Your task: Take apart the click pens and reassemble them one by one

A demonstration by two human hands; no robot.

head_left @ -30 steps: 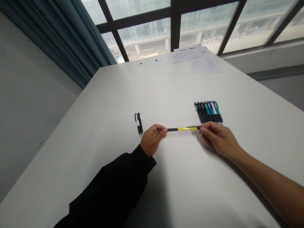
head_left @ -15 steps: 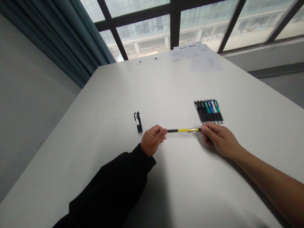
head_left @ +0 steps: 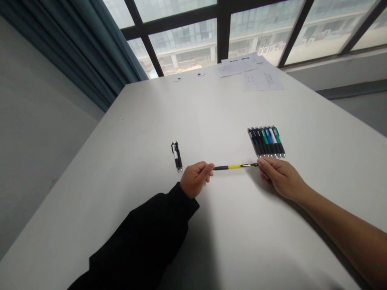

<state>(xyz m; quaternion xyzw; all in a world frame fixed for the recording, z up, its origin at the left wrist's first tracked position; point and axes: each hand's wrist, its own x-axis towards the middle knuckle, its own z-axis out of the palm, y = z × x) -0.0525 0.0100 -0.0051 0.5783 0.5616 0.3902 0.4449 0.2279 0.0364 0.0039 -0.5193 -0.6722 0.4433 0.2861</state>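
Note:
A yellow and black pen [head_left: 234, 166] is held level between my two hands, over the white table. My left hand [head_left: 196, 177] pinches its black grip end, hiding the tip. At the other end, beside the clip, the fingers of my right hand [head_left: 279, 177] are closed on the pen. Two pens [head_left: 177, 157], one white and black and one black, lie side by side just left of my left hand. Beyond my right hand is a neat row of several pens [head_left: 266, 141] in black, green, blue and white.
The white table [head_left: 151, 108] stretches to the window [head_left: 184, 44]. Printed sheets of paper [head_left: 261, 78] lie at its far edge, near two small round cable holes [head_left: 200, 74]. A blue curtain [head_left: 78, 48] hangs at the left.
The yellow pen has turned about its long axis, so its clip now faces up instead of toward me. Both hands stay almost in place.

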